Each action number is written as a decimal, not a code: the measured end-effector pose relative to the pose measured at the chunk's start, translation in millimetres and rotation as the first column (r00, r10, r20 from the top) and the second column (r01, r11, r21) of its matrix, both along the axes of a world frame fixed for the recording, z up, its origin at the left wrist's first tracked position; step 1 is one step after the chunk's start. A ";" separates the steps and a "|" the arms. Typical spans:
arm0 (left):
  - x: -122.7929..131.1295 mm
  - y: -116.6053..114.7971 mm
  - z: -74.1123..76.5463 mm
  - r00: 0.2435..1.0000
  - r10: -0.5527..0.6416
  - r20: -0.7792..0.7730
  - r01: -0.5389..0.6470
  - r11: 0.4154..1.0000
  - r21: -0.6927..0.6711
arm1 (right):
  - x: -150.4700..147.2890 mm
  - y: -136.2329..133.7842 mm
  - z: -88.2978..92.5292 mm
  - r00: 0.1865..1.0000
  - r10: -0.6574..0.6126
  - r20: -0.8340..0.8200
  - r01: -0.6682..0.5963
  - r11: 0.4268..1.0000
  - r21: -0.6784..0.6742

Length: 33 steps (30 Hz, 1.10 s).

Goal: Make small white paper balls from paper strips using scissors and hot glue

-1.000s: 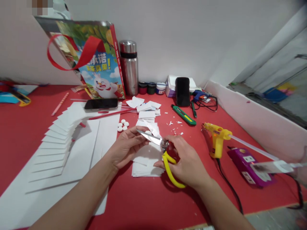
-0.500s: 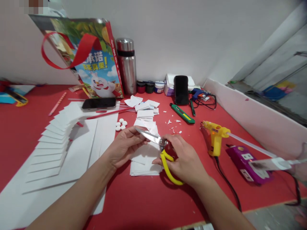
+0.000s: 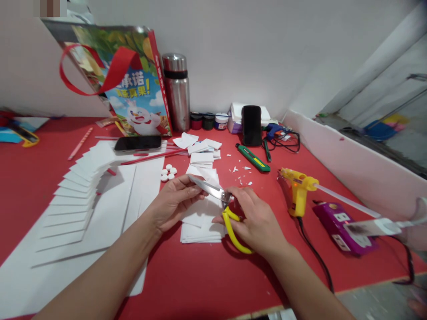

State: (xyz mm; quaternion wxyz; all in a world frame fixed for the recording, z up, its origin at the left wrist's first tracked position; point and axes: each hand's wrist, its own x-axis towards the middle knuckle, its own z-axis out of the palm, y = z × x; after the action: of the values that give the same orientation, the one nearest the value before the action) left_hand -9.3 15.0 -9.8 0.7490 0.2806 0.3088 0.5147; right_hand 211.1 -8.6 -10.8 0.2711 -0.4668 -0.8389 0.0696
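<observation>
My right hand (image 3: 256,218) is closed around the yellow handles of a pair of scissors (image 3: 213,191), its blades pointing up and to the left. The blade tips lie against the fingers of my left hand (image 3: 173,200). Those fingers are pinched together, and whatever is between them is hidden by the blades. Beneath the scissors lie white paper pieces (image 3: 200,233) in an overlapping pile. Several small round white discs (image 3: 168,173) sit just beyond my left hand.
A stepped white card model (image 3: 70,195) stands on paper at the left. To the right are a yellow glue gun (image 3: 298,191) with its cord, a purple power strip (image 3: 343,226) and a green cutter knife (image 3: 251,158). A steel flask (image 3: 176,93) and a gift bag (image 3: 133,89) stand behind.
Both hands and the scissors hold nearly the same position; the view has shifted only very slightly.
</observation>
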 end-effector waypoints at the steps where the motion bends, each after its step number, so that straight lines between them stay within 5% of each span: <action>1: -0.1 0.2 -0.4 1.000 -0.002 0.001 0.002 1.000 0.000 | 0.0 -0.1 0.1 1.000 -0.002 0.003 0.002 1.000 0.002; 9: 0.5 0.6 0.8 0.999 -0.027 0.019 0.028 0.998 -0.053 | -2.8 0.2 -1.3 0.996 -0.012 -0.089 0.009 1.000 -0.025; 18: -2.8 -0.1 1.0 0.995 -0.086 0.046 0.088 0.995 -0.036 | 6.8 8.1 1.2 0.887 -0.408 -0.216 0.381 0.911 -0.156; 33: 3.0 -3.2 3.9 0.994 0.012 -0.108 -0.007 0.999 0.046 | 9.1 11.4 -0.6 0.861 -0.451 -0.237 0.407 0.889 -0.211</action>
State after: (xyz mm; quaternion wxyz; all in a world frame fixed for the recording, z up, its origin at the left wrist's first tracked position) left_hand -6.3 11.8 -6.0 0.7221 0.3235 0.3385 0.5092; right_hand 220.2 2.8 -11.4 0.3584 -0.6471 -0.6589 0.1369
